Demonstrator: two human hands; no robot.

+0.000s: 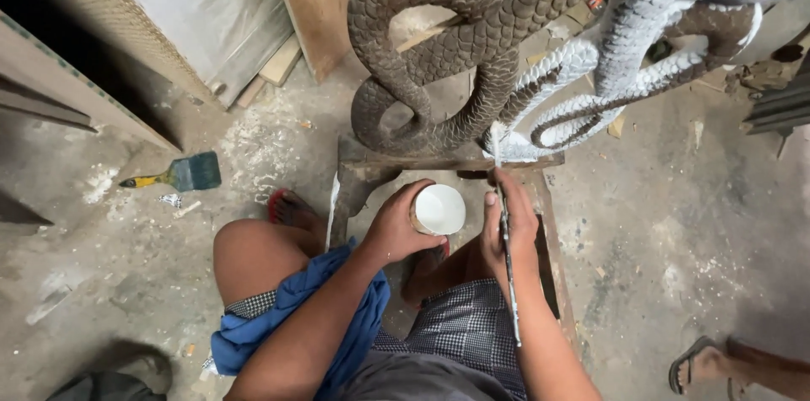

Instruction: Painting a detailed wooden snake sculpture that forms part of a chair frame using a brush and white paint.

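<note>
My left hand (pixel 396 224) grips a small round cup of white paint (pixel 439 209), held over my lap. In my right hand (pixel 509 224) is a long thin paintbrush (pixel 505 232); its tip touches the lower edge of a carved scaled serpent sculpture. The sculpture's left coils (pixel 439 55) are bare dark brown. Its right coils (pixel 607 55) are coated white. The sculpture stands on a low wooden stand (pixel 363 166) between my knees.
A wide flat brush (pixel 181 173) with a yellow handle lies on the dusty concrete floor to the left. Boards and panels (pixel 253 38) lean at the back left. Another person's sandalled foot (pixel 704 363) is at lower right. A blue cloth (pixel 287 317) drapes my left thigh.
</note>
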